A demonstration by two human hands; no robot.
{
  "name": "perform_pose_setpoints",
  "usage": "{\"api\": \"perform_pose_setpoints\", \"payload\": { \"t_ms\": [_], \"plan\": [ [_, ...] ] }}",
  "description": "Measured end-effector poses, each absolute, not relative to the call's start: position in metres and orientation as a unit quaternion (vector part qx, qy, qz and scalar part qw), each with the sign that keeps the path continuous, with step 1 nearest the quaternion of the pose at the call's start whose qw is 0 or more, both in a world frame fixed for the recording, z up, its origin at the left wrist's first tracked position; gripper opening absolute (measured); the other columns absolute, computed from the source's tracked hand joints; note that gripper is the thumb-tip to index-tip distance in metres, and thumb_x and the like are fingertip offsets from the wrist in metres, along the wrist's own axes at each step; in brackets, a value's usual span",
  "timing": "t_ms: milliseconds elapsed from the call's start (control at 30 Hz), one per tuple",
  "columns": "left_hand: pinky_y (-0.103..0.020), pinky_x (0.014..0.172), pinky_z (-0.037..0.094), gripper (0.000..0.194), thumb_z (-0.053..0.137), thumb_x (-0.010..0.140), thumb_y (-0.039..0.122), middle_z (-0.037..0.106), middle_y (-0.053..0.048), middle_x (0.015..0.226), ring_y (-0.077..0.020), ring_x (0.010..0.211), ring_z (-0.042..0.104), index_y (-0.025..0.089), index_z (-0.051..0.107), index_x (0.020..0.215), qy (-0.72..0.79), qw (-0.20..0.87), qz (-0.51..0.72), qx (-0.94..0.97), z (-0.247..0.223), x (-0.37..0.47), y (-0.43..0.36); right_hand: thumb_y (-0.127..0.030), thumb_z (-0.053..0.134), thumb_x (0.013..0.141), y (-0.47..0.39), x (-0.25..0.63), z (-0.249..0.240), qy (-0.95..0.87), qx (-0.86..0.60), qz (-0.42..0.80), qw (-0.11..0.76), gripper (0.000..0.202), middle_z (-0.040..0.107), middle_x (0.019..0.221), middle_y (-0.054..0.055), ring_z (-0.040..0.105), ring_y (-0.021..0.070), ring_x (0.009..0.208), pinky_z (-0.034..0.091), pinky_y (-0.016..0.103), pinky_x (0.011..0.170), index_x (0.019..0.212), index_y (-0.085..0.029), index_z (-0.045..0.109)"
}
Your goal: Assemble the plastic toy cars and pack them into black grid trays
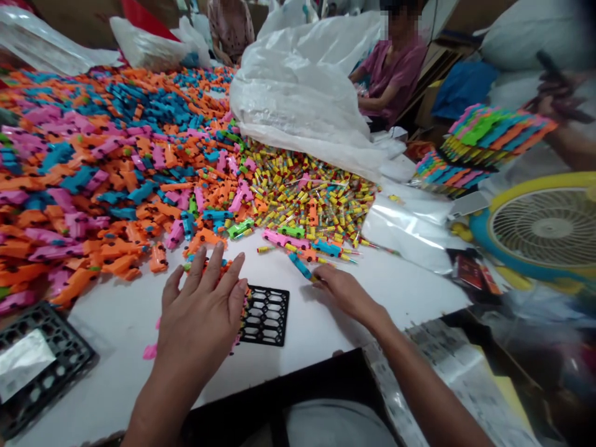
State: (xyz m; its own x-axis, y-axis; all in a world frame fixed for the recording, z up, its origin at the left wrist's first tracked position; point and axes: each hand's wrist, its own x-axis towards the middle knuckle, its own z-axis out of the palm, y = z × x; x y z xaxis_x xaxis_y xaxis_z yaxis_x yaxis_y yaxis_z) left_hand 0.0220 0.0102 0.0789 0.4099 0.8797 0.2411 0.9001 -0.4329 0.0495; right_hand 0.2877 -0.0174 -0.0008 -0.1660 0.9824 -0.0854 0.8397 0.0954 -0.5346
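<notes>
My left hand point(202, 310) lies palm down with its fingers spread, over the left part of a black lattice tray point(267, 315). Small coloured pieces peek out beside it; most of what is under it is hidden. To the right of the tray, my right hand point(342, 288) pinches the lower end of a blue toy car point(300, 266) between thumb and fingers. Just beyond that hand lie a pink toy car point(279, 239), a green one point(292, 231) and another blue one point(327, 248), beside a pile of yellow-banded small tubes point(298, 186).
A large heap of orange, pink and blue toy cars point(116, 180) covers the left. Another black tray point(46, 366) lies front left. At right are a fan point(549, 223), stacked filled trays point(493, 136) and plastic sheets point(410, 230). People sit across the table; another person's hand shows far right.
</notes>
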Motion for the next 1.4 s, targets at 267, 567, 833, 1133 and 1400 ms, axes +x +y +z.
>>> {"api": "perform_pose_setpoints", "payload": {
  "t_ms": [267,567,833,1133,1400],
  "plan": [
    [-0.057,0.108,0.03,0.049,0.029,0.096,0.035,0.039,-0.011,0.15,-0.0337,0.14,0.032,0.022,0.046,0.14,-0.529,0.054,-0.105,-0.84,0.08,0.024,0.01,-0.014,0.044,0.091,0.037,0.187,-0.044,-0.628,-0.423,0.522,0.393,0.011,0.061,0.078,-0.001,0.061,0.0131,0.072,0.05,0.026,0.07,0.087,-0.021,0.052],
    [-0.058,0.107,0.028,0.047,0.03,0.097,0.037,0.036,-0.014,0.152,-0.0335,0.14,0.034,0.03,0.041,0.142,-0.522,0.043,-0.11,-0.845,0.081,0.021,0.009,-0.016,0.046,0.092,0.04,0.183,-0.06,-0.789,-0.415,0.287,0.351,0.012,0.061,0.088,0.004,0.053,0.0172,0.088,0.045,0.03,0.082,0.085,-0.019,0.054],
    [-0.057,0.107,0.029,0.047,0.032,0.096,0.037,0.038,-0.014,0.15,-0.0319,0.137,0.038,0.03,0.043,0.141,-0.518,0.041,-0.102,-0.849,0.081,0.02,0.01,-0.019,0.05,0.093,0.036,0.182,-0.055,-0.744,-0.43,0.347,0.376,0.011,0.065,0.094,0.003,0.059,0.0164,0.088,0.047,0.028,0.081,0.098,-0.02,0.06],
    [-0.056,0.107,0.028,0.049,0.031,0.096,0.034,0.037,-0.01,0.151,-0.0319,0.139,0.035,0.029,0.038,0.144,-0.508,0.043,-0.109,-0.853,0.081,0.018,0.008,-0.019,0.045,0.094,0.035,0.184,-0.062,-0.796,-0.394,0.273,0.369,0.016,0.064,0.087,0.005,0.057,0.0187,0.087,0.047,0.031,0.081,0.091,-0.019,0.061],
    [-0.055,0.107,0.027,0.05,0.027,0.096,0.035,0.033,-0.008,0.153,-0.0309,0.137,0.039,0.026,0.037,0.145,-0.499,0.06,-0.098,-0.859,0.076,0.015,0.011,-0.023,0.056,0.09,0.041,0.189,-0.05,-0.738,-0.395,0.401,0.371,0.009,0.066,0.089,0.001,0.06,0.0146,0.084,0.047,0.024,0.078,0.094,-0.021,0.064]
  ]
}}
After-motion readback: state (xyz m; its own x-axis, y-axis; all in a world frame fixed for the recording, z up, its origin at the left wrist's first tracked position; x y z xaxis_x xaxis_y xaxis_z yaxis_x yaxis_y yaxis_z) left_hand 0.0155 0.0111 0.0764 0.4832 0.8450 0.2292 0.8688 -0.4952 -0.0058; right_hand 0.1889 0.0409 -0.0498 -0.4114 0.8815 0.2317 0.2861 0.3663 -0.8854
